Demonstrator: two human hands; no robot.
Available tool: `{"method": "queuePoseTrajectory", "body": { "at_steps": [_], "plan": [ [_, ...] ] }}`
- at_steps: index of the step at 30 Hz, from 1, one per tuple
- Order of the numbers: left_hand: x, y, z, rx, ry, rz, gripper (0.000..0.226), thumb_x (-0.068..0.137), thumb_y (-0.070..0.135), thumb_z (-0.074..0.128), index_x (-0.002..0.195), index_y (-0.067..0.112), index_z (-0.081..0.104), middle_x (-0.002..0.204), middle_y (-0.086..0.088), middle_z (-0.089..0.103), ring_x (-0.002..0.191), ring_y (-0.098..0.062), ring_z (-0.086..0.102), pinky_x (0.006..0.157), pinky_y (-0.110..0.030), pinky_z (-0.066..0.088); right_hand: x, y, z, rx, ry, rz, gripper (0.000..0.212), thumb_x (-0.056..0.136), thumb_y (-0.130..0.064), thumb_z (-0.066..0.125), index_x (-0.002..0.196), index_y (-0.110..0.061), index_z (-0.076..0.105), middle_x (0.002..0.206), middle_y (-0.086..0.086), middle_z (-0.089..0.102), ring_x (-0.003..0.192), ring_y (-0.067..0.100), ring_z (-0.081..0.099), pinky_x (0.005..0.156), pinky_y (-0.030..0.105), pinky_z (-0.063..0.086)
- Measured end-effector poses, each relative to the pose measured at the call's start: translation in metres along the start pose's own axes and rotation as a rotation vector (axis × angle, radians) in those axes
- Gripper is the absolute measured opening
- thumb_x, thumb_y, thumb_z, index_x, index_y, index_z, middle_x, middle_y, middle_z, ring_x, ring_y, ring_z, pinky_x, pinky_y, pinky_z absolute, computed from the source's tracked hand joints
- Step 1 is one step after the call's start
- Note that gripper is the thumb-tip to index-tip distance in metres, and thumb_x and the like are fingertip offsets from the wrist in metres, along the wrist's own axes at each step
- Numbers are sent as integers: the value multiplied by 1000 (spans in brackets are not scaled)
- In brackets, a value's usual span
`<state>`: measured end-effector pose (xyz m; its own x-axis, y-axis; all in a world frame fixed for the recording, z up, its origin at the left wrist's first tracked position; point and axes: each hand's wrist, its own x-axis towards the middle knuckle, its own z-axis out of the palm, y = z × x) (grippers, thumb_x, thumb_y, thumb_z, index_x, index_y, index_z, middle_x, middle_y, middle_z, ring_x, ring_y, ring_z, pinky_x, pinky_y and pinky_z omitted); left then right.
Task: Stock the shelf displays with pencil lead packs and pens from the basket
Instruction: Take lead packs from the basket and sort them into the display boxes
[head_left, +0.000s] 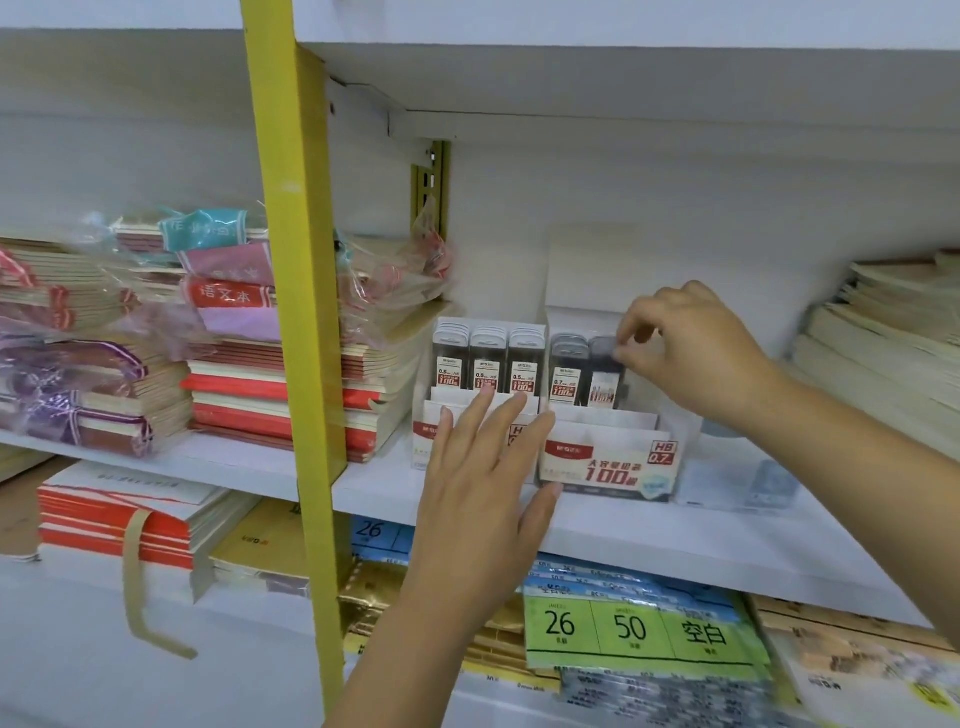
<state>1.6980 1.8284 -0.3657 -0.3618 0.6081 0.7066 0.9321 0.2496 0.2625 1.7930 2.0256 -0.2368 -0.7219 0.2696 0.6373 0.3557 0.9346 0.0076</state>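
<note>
Two white display boxes stand side by side on the white shelf (649, 535). The 0.5 display box (431, 421) on the left holds three rows of dark pencil lead packs (485, 364). The 0.7 display box (608, 462) on the right holds two rows. My right hand (691, 348) pinches the top of a pencil lead pack (602, 371) standing in the second row of the 0.7 box. My left hand (483, 478) is spread flat, fingers apart, in front of the 0.5 box, its thumb touching the lower left corner of the 0.7 box. No basket or pens are visible.
A yellow upright post (291, 260) divides the shelving. Stacks of wrapped notebooks (234, 332) fill the shelf to the left, paper stacks (883, 338) lie at the far right. Small clear boxes (737, 483) sit right of the displays. Green card packs (634, 629) lie on the shelf below.
</note>
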Motion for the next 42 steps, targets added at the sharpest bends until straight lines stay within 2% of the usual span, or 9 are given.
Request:
{"method": "queuePoseTrajectory", "body": {
  "at_steps": [5,9,14,20,23,25,27,35,42],
  "plan": [
    [-5,0,-4,-35,24,40,58,100,41,52,154,32,33,165,10,19,155,-10,0,126,-37,1,-16,-4,-6,0,19,37,32,93,-30,62,124,-23,63,105,0,62,101,13,40,81,24,29],
    [-33,15,-6,-216,148,-20,41,95,33,51,134,23,59,141,7,55,137,-9,37,115,-12,18,-76,-30,-27,391,215,107,23,94,-21,59,115,-30,63,88,-15,59,78,1,49,69,7,37],
    [-129,18,36,-310,-171,-218,23,96,18,57,116,21,68,115,5,64,107,-14,55,92,-24,45,-197,-62,26,893,-7,370,17,90,-26,60,94,-42,66,82,0,66,72,21,61,65,30,50],
    [-308,-8,98,-297,-623,-783,24,97,23,60,121,23,63,126,-3,63,111,-23,62,93,-32,47,-379,-75,185,748,-682,849,13,95,-24,56,105,-31,59,100,-8,59,84,27,61,65,22,48],
    [-372,-23,121,-290,-785,-902,33,94,23,65,126,15,62,126,-8,63,112,-26,61,89,-28,43,-449,-74,227,642,-884,848,16,88,-37,57,104,-37,58,96,-7,59,85,24,58,79,30,47],
    [-401,-32,135,-273,-870,-899,38,91,23,70,127,14,62,125,-6,63,114,-25,60,88,-26,42,-480,-71,245,609,-1019,916,38,91,-31,61,127,-31,53,118,7,61,101,26,61,84,33,47],
    [-415,-40,146,-261,-914,-881,46,88,24,73,131,14,60,126,-5,63,118,-25,58,95,-29,44,-498,-68,261,544,-1033,929,56,91,-27,65,142,-22,44,142,10,49,123,27,52,96,33,42],
    [-407,-56,201,-143,-990,-816,67,90,53,64,147,21,46,150,-3,48,138,-27,42,115,-42,33,-488,-74,331,316,-963,736,73,87,-58,56,147,-27,28,151,-1,32,140,26,26,115,45,24],
    [-397,-60,226,-172,-959,-1028,61,77,42,83,128,21,56,114,3,64,102,-19,61,89,-39,54,-487,-82,350,234,-1013,680,61,84,-67,53,132,-29,45,128,6,47,121,28,40,100,43,37]
  ]
}}
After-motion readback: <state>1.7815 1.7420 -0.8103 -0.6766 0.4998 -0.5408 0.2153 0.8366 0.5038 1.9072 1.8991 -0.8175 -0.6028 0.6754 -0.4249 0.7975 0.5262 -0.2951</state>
